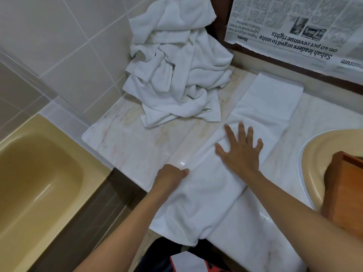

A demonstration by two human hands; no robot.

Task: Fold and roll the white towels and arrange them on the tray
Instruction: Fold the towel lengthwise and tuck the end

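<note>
A long white towel (261, 107), folded into a narrow strip, lies diagonally across the marble counter (127, 146), its near end hanging over the front edge. My right hand (239, 150) rests flat on its middle with fingers spread. My left hand (170, 173) pinches the strip's left edge with curled fingers. A heap of crumpled white towels (176, 71) sits in the back corner against the tiled wall. A wooden tray (345, 191) stands at the right, partly out of view, over the sink.
A beige sink basin (314, 154) is set into the counter at right. A beige bathtub (33, 183) lies below at left. Newspaper (294, 26) covers the wall behind the counter. Bare counter shows between the heap and my left hand.
</note>
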